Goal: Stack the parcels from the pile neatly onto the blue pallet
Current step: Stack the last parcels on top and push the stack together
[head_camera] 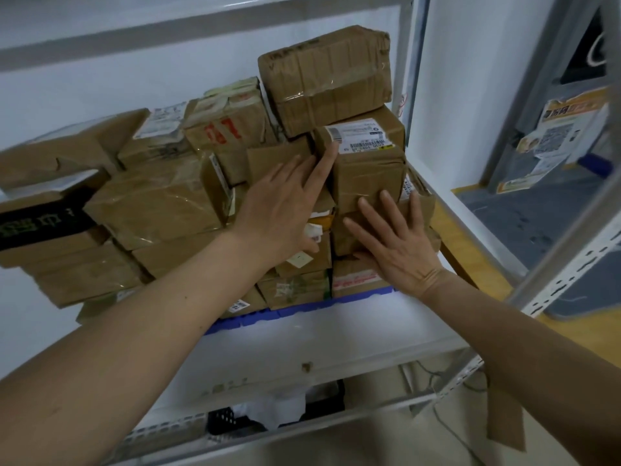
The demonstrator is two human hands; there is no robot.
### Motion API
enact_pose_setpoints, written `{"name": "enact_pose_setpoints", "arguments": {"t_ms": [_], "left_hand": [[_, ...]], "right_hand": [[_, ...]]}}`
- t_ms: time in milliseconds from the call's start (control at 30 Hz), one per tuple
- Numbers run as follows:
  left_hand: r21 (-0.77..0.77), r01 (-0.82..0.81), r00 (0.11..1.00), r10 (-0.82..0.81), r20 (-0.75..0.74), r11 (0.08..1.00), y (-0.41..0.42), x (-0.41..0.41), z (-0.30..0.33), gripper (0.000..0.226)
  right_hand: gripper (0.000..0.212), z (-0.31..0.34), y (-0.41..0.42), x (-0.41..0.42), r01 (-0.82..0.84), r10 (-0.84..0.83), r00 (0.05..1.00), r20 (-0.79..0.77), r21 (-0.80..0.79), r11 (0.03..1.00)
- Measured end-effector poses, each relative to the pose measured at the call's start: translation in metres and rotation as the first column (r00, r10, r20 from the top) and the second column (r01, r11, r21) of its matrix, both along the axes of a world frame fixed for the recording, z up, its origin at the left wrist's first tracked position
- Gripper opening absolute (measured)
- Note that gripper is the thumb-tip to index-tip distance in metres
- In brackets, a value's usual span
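Both forearms reach in from the bottom edge toward the stacked parcels. Left hand (285, 210) lies flat with fingers spread and straight, fingertips touching a labelled brown parcel (368, 163) at 1 o'clock in the stack. Right hand (393, 240) presses open-palmed, fingers splayed, against the lower front of that parcel column. Neither hand grips anything. Parcels sit piled on the blue pallet (255, 319), which rests on a white shelf (319, 344); a crumpled taped parcel (324, 79) tops the stack at 12 o'clock.

Matt brown cardboard parcels (161, 200) under glossy, wrinkled tape; ridged blue plastic pallet (268, 317); smooth white shelf (319, 341).
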State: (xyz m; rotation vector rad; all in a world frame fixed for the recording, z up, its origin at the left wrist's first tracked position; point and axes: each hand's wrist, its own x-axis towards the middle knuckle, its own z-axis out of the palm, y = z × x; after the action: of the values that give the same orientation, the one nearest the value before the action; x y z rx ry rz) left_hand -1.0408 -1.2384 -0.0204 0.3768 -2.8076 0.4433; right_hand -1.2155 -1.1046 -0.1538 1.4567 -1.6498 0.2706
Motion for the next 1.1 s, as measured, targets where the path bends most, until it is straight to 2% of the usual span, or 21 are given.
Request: {"name": "enact_pose_setpoints", "arguments": {"t_ms": [100,167,333,433,500,667,767,833,900,967,1033,1100], "left_hand": [[-0.002,0.007,1.000,-0.007,-0.021,1.000,0.002,0.002,0.000,0.148],[-0.003,0.019,0.999,-0.019,-0.036,1.000,0.004,0.006,0.001,0.145],[-0.097,0.051,0.995,-0.059,-0.080,0.994,0.007,0.030,0.001,0.133],[-0.129,0.097,0.966,-0.125,-0.227,0.987,0.005,0.057,-0.018,0.101],[-0.186,0.025,0.961,-0.075,-0.267,0.982,0.002,0.076,-0.037,0.085],[-0.259,-0.130,0.982,0.088,-0.165,0.957,-0.003,0.100,-0.078,0.085],[-0.202,-0.153,0.971,0.109,-0.213,0.967,-0.002,0.101,-0.090,0.086],[-0.111,-0.131,0.950,0.093,-0.297,0.985,0.001,0.106,-0.096,0.083],[0.025,-0.093,0.891,0.095,-0.444,0.995,0.001,0.116,-0.103,0.074],[0.179,-0.142,0.774,0.221,-0.593,0.974,-0.002,0.130,-0.112,0.073],[0.412,-0.228,0.563,0.465,-0.683,0.882,-0.007,0.139,-0.119,0.079],[0.645,-0.238,0.302,0.687,-0.661,0.726,-0.015,0.142,-0.120,0.080]], "right_hand": [[0.080,0.000,0.005,0.005,-0.029,0.029,1.000,-0.006,0.025,0.999],[0.078,-0.004,0.008,0.015,-0.075,0.081,0.994,-0.074,0.078,0.994],[0.081,-0.019,0.004,0.047,-0.171,0.277,0.919,-0.280,0.350,0.921],[0.087,-0.023,-0.008,0.061,-0.111,0.327,0.856,-0.400,0.476,0.872],[0.087,-0.024,-0.018,0.066,-0.053,0.328,0.815,-0.477,0.503,0.863],[0.086,-0.012,-0.043,0.062,0.086,0.320,0.745,-0.585,0.559,0.825],[0.088,-0.008,-0.048,0.056,0.096,0.320,0.763,-0.561,0.588,0.803],[0.087,-0.009,-0.047,0.057,0.089,0.334,0.748,-0.573,0.586,0.806],[0.077,-0.010,-0.047,0.061,0.030,0.373,0.720,-0.586,0.563,0.826],[0.065,-0.010,-0.051,0.074,-0.070,0.420,0.691,-0.589,0.524,0.849],[0.060,-0.006,-0.062,0.094,-0.139,0.466,0.662,-0.587,0.515,0.846],[0.061,0.000,-0.079,0.117,-0.186,0.499,0.632,-0.593,0.509,0.841]]}}
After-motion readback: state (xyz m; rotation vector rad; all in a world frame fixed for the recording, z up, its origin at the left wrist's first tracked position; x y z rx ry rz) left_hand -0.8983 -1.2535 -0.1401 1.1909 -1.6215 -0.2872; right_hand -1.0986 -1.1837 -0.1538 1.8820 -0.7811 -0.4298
